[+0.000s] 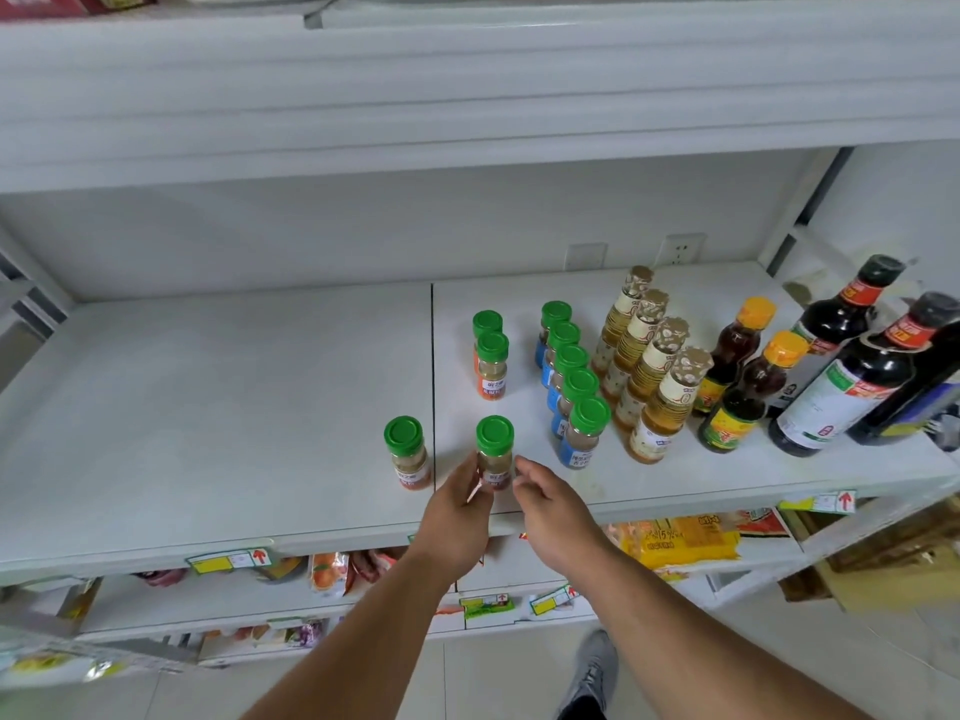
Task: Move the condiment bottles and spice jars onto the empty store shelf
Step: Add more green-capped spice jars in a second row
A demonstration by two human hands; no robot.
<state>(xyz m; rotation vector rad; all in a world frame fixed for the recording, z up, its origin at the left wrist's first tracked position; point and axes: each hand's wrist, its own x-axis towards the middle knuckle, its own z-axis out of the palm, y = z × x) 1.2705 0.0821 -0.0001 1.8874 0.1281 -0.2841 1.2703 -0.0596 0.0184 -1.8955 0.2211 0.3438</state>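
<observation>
A green-capped spice jar (pixel 494 449) stands near the front edge of the white shelf (pixel 208 407), and my left hand (pixel 460 504) grips its lower body. Just right of that jar, my right hand (pixel 545 504) hovers with relaxed fingers, apart from it. Another orange-labelled jar (pixel 408 452) stands to the left. Two more orange-labelled jars (pixel 491 363) stand further back. A row of blue-labelled green-capped jars (pixel 574 381) runs front to back on the right.
Right of the jars stand a row of gold-capped yellow bottles (pixel 652 366), two orange-capped dark bottles (pixel 748 381) and large dark sauce bottles (pixel 852 376). A seam (pixel 432 381) divides the shelf. Packaged goods (pixel 680 543) fill the shelves below. My shoe (pixel 592 672) is on the floor.
</observation>
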